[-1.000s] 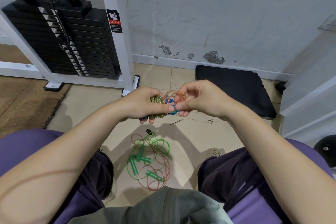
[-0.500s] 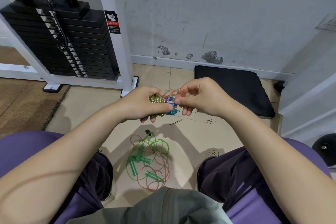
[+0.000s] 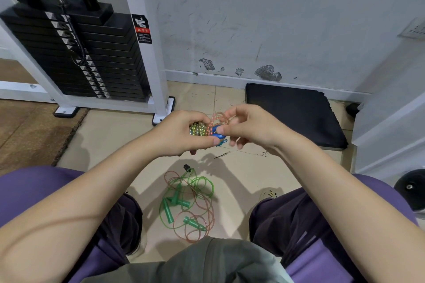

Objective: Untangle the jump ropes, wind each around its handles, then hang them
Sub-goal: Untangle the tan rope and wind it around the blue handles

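My left hand [image 3: 181, 135] grips a wound jump rope bundle [image 3: 198, 129], glittery cord wrapped around blue handles [image 3: 217, 136]. My right hand [image 3: 247, 130] pinches a pink translucent cord loop [image 3: 218, 118] at the bundle's right end, thumb against a blue handle. On the floor between my knees lies a tangle of green jump ropes [image 3: 189, 200] with green handles and pink cord mixed in.
A black weight stack [image 3: 76, 53] in a white frame stands at the far left against the wall. A black foam pad [image 3: 296, 115] lies on the floor at the right. A white ledge [image 3: 391, 135] rises at the far right. I sit on a purple seat [image 3: 30, 188].
My right hand has lifted the pink cord loop a little higher over the bundle's end. The left hand keeps its grip; the floor tangle has not moved.
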`<act>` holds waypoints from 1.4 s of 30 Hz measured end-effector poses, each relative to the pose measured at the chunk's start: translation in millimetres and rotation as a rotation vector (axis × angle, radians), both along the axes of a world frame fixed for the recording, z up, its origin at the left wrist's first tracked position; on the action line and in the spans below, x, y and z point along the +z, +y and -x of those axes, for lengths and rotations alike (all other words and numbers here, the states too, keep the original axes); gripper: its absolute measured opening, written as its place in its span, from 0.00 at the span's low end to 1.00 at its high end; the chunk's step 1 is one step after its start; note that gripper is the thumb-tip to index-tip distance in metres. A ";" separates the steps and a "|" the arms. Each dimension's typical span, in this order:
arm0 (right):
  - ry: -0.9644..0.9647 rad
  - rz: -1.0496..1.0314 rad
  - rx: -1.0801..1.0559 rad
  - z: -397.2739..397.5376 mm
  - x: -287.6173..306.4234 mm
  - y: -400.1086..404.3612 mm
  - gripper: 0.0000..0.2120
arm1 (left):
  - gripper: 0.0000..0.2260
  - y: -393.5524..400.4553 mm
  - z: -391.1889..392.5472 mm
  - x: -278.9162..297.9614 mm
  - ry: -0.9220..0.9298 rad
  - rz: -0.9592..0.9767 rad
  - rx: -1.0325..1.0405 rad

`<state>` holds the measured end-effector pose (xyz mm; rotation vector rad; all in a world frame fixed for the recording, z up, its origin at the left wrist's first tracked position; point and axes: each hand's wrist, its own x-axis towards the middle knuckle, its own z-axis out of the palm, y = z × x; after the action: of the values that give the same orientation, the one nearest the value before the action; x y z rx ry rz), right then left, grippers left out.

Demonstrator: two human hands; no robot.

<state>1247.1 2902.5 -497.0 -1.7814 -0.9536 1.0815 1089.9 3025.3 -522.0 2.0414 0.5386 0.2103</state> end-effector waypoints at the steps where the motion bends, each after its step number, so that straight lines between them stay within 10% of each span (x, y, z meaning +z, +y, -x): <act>1: 0.116 0.017 0.070 -0.8 -0.3 -1.8 0.06 | 0.08 -1.3 0.7 0.6 -0.013 0.014 -0.010; 15: 0.586 -0.095 0.098 -3.9 -5.4 1.2 0.06 | 0.13 -4.2 -2.7 6.9 -0.190 0.362 0.057; 21: 0.477 -0.147 0.060 -24.8 5.5 -3.6 0.05 | 0.13 18.1 0.6 11.3 -0.324 0.523 0.205; 34: 0.225 -0.408 -0.386 -32.3 6.8 6.5 0.08 | 0.09 13.8 -0.8 10.7 -0.019 0.498 -0.208; 42: 0.074 -0.342 -0.434 -50.6 4.7 30.7 0.07 | 0.20 50.2 -20.6 5.9 0.108 0.449 -0.103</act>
<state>1297.7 2933.3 -492.3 -1.5547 -0.6214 0.6589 1110.5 3075.5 -516.1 1.6415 0.4945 -0.0798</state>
